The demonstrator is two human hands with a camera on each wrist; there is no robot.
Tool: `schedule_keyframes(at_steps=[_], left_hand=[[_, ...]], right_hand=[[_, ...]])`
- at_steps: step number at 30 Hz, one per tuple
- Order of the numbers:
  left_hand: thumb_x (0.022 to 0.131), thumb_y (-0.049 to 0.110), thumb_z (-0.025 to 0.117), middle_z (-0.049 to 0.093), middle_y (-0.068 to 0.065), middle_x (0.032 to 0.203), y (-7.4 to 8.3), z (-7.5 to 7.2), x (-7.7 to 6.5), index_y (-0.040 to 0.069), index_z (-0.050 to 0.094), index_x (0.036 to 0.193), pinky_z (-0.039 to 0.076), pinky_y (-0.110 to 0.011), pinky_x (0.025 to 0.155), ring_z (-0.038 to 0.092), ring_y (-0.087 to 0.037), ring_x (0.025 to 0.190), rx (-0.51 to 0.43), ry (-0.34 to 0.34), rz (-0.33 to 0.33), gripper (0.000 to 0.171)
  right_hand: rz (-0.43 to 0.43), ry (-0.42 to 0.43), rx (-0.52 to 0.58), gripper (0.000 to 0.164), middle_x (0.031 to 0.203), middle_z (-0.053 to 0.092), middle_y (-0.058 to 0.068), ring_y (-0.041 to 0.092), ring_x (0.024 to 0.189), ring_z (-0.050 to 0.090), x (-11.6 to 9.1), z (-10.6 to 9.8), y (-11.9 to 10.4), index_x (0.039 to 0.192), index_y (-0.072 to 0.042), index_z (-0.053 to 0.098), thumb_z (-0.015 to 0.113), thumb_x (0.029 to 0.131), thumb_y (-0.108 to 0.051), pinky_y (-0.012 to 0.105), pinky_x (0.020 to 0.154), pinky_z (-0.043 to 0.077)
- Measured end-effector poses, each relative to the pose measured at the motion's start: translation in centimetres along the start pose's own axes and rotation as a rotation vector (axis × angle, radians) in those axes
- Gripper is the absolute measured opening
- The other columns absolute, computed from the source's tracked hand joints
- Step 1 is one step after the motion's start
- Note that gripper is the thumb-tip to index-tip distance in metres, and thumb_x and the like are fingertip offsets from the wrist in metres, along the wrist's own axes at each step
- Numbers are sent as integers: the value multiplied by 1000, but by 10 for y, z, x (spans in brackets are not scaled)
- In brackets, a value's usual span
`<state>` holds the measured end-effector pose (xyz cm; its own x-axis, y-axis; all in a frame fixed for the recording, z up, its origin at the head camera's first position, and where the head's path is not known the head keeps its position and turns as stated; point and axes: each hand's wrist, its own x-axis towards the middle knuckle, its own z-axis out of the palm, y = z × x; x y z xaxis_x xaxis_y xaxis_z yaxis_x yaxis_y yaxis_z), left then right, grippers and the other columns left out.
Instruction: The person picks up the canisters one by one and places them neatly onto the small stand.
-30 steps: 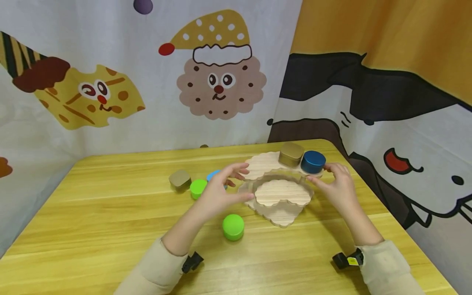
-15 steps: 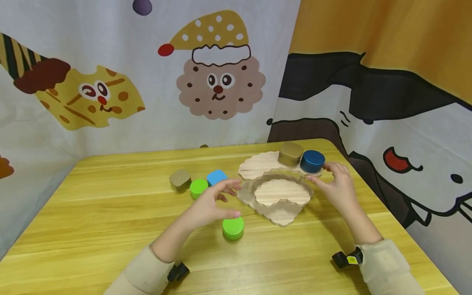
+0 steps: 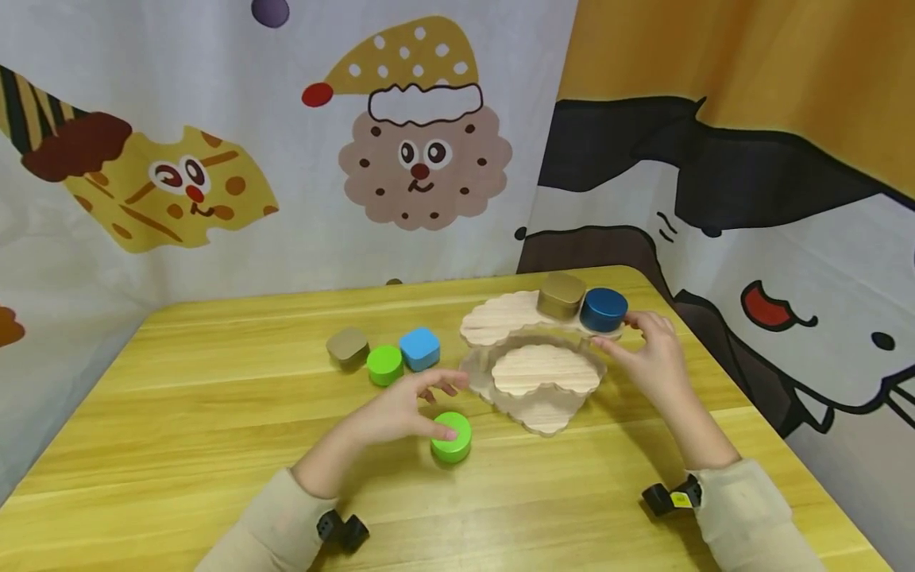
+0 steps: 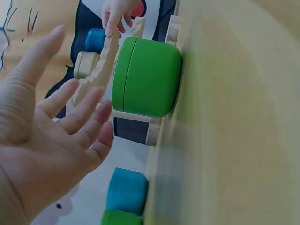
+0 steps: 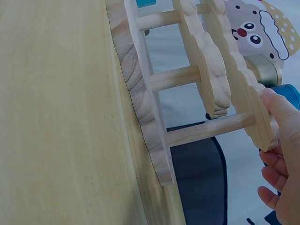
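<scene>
My left hand point(image 3: 389, 409) hovers with spread fingers beside a round green tin point(image 3: 454, 451) on the table. In the head view its thumb overlaps the tin's top; in the left wrist view a gap shows between palm and green tin point(image 4: 147, 77). A tiered wooden stand point(image 3: 546, 369) with scalloped shelves joined by dowels is at the right. My right hand point(image 3: 654, 349) pinches the right end of its top shelf point(image 5: 251, 105), thumb on one face and fingers behind. On that shelf sit a gold tin point(image 3: 561, 295) and a dark blue round tin point(image 3: 604, 310).
Left of the stand, another gold tin point(image 3: 348, 348), a second green tin point(image 3: 384, 365) and a light blue tin point(image 3: 420, 348) stand close together on the wooden table point(image 3: 214, 429). A cartoon-printed curtain point(image 3: 286, 262) hangs behind the table.
My left hand has drawn back from the stand's left side, moving left and down to the nearer green tin. My right hand keeps its hold on the top shelf.
</scene>
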<state>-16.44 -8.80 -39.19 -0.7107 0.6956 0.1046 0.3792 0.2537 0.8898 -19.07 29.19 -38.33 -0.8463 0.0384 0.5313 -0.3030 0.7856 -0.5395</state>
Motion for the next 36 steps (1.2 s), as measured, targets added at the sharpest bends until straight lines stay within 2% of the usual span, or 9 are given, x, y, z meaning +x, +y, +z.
schedule_keyframes(at_steps=[9, 16, 21, 26, 36], left_hand=[[75, 16, 83, 55, -11, 129, -18, -2, -8, 2, 48, 137, 38, -47, 98, 50, -25, 116, 0, -104, -45, 72], [74, 13, 83, 54, -9, 130, -27, -1, -9, 1, 48, 137, 40, -40, 99, 51, -21, 114, -22, -146, -55, 74], [73, 13, 84, 55, 1, 128, -30, 1, -8, 7, 51, 136, 43, -32, 95, 52, -16, 110, 13, -167, -85, 71], [75, 12, 82, 56, 8, 122, -31, 2, -8, 11, 54, 134, 43, -30, 93, 52, -14, 108, 17, -186, -114, 66], [75, 10, 82, 58, 9, 117, -29, 3, -8, 10, 56, 131, 44, -29, 91, 54, -14, 105, -2, -166, -132, 62]], right_hand=[[-21, 16, 4, 53, 101, 58, 21, 36, 97, 47, 2, 0, -1, 107, 9, 61, 84, 74, -24, 49, 81, 37], [-25, 22, 1, 51, 100, 58, 21, 36, 96, 47, 1, 0, -1, 106, 9, 61, 84, 74, -24, 49, 80, 36], [-16, 17, 2, 51, 101, 58, 21, 37, 97, 47, 0, -1, 0, 107, 8, 61, 84, 75, -25, 48, 80, 36], [-11, 16, 1, 51, 101, 58, 21, 37, 97, 47, 0, -1, -1, 107, 8, 61, 83, 76, -26, 49, 81, 36], [-2, 2, 3, 53, 102, 57, 21, 37, 98, 47, -1, -1, -2, 108, 8, 60, 82, 77, -28, 50, 82, 37]])
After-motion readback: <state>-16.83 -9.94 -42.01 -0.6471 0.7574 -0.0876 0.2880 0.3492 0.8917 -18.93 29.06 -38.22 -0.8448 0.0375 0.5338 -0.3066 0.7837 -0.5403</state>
